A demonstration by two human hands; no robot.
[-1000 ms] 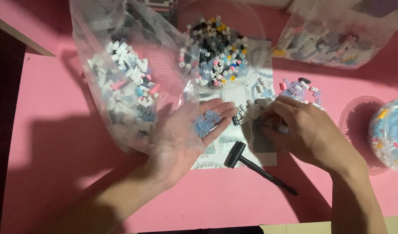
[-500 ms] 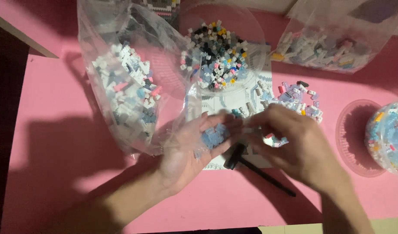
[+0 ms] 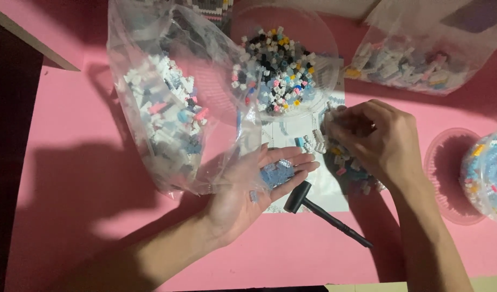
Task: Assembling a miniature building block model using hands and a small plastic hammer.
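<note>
Blue bricks (image 3: 276,174) lie in the cupped palm of the left hand (image 3: 254,186), just below the middle of the frame; the open, palm-up fingers make a small tray so the pieces cannot roll off. Right of centre, the right hand (image 3: 375,141) is bunched over loose pieces (image 3: 348,165) on the paper sheet (image 3: 292,130), though whether its fingertips pinch one I cannot tell. A small black hammer (image 3: 321,211) rests below, within reach.

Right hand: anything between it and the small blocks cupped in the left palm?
Nothing visible. The right hand picks at loose blocks on the paper sheet; the left hand lies open, blue blocks exposed. The small black hammer lies below that gap.
</note>
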